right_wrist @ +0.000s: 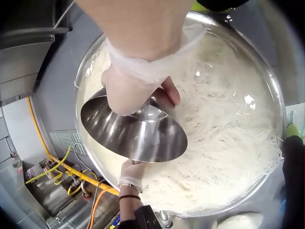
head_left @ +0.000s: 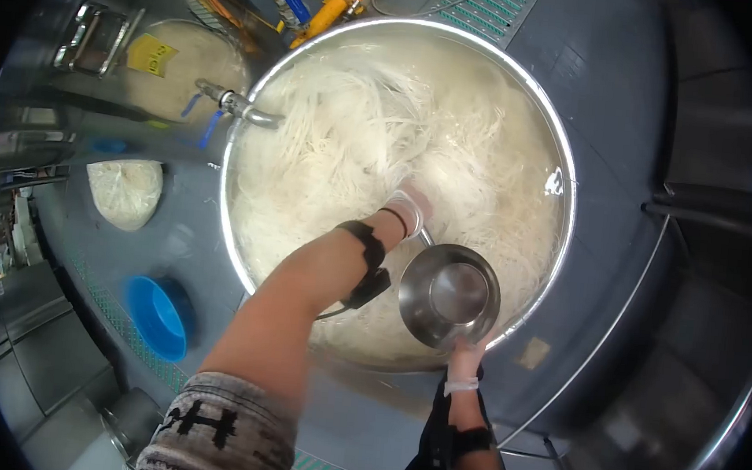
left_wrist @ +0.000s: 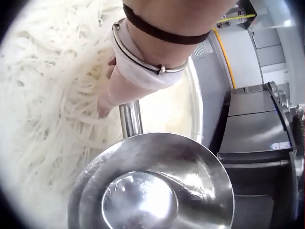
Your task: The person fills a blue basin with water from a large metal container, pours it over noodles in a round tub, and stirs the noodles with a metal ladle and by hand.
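Two hands, left [head_left: 411, 209] and right [head_left: 466, 357], share one ladle [head_left: 451, 294] over noodles [head_left: 311, 168], by the vat's [head_left: 224, 174] near right edge.
Positioning the ladle seems the step in hand; the next move likely calls for steady grips. Left fingers are clamped on the handle [left_wrist: 131, 119], right ones on the rim. The wide steel bowl gleams, round-based, no noodles showing on it.

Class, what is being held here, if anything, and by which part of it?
A metal ladle: the left hand grips its handle, the right hand its rim.
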Demonstrator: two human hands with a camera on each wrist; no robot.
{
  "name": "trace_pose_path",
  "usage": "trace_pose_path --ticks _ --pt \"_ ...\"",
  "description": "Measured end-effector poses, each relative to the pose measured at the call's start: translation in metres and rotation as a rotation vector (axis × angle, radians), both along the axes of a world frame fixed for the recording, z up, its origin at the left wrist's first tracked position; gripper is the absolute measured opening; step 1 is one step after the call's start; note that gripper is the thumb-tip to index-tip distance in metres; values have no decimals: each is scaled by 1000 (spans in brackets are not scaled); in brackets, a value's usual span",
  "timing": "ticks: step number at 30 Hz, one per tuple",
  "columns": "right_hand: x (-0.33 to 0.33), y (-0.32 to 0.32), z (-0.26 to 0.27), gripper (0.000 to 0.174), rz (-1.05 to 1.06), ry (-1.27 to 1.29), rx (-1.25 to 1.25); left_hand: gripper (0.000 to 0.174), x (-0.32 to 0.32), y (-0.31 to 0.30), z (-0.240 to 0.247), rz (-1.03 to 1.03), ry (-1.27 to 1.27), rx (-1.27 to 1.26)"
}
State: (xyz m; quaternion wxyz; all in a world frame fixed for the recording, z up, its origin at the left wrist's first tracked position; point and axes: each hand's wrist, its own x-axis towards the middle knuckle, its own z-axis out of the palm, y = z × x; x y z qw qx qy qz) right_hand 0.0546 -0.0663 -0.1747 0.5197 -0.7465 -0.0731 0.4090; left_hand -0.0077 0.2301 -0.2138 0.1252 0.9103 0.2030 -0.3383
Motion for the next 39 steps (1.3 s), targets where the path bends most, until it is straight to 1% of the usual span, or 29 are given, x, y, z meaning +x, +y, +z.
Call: trace_pose_path --ticks 1,4,5,6,8,9,10,11,12,13,14,15,16,18,19,20,21,22,23,25,27,28,30,31,33,35,37,38,39 --pt "-1 4 14 82 62 -39 -5 22 -9 -5 9 5 12 9" --pt "7 18 67 85 131 -42 67 19 -33 -30 42 200 -16 106" --pt "18 13 79 89 249 -171 20 18 -35 -41 56 210 -3 74" --pt "28 8 94 89 258 -114 79 17 -33 -53 72 220 8 42" --pt "51 -10 115 87 366 -167 108 15 -27 -81 99 282 0 -16" --pt "59 -19 129 85 350 -126 61 16 -22 -92 114 292 11 -102" --pt "65 -24 148 93 332 -86 15 16 -15 -104 124 300 19 -188" --pt "70 -32 162 106 294 -78 -61 18 -7 -127 111 337 -31 -221" --pt "79 -48 168 103 319 -140 -106 20 1 -148 98 371 -80 -253" --pt "90 -68 177 100 345 -174 -115 20 7 -160 105 373 -81 -263" --pt "95 -79 189 96 369 -207 -126 22 12 -169 117 340 -132 -350" --pt "98 -89 202 95 350 -194 -155 24 16 -173 123 305 -185 -433" --pt "99 -93 216 94 329 -181 -181 24 14 -173 118 305 -187 -439" --pt "108 -115 228 84 350 -266 -213 36 1 -157 102 630 -747 -420" --pt "109 -117 238 84 322 -266 -205 49 -7 -101 116 751 -521 -464" --pt "110 -121 244 84 295 -265 -199 60 -18 -85 60 688 -607 160" --pt "128 -160 235 83 330 -326 -278 70 -37 -42 66 640 -412 362" --pt "147 -197 222 82 364 -389 -352 78 -39 -3 54 718 -129 447" --pt "115 -145 252 77 200 -274 -329 90 -54 28 16 741 -56 623" --pt "106 -139 271 73 69 -146 -394 93 -64 75 31 960 120 382" --pt "107 -153 282 70 -27 -38 -455 84 -66 93 18 1252 46 329" --pt "106 -157 284 68 -67 -1 -475 84 -74 104 4 1248 43 317" --pt "103 -165 284 65 -131 60 -499 72 -91 118 -22 1363 -84 -24" --pt "101 -167 281 63 -160 90 -499 72 -92 108 -24 1359 -78 -26" --pt "95 -172 277 60 -200 149 -480 60 -94 75 -12 1212 -268 126" --pt "90 -177 272 57 -228 193 -444 57 -95 36 21 1123 -358 51" --pt "85 -183 268 56 -284 182 -394 55 -98 -4 69 1181 -386 -72" --pt "81 -186 267 55 -340 171 -355 54 -109 -24 68 1225 -431 -134" --pt "80 -183 270 54 -417 263 -272 53 -120 -45 66 1268 -477 -202"
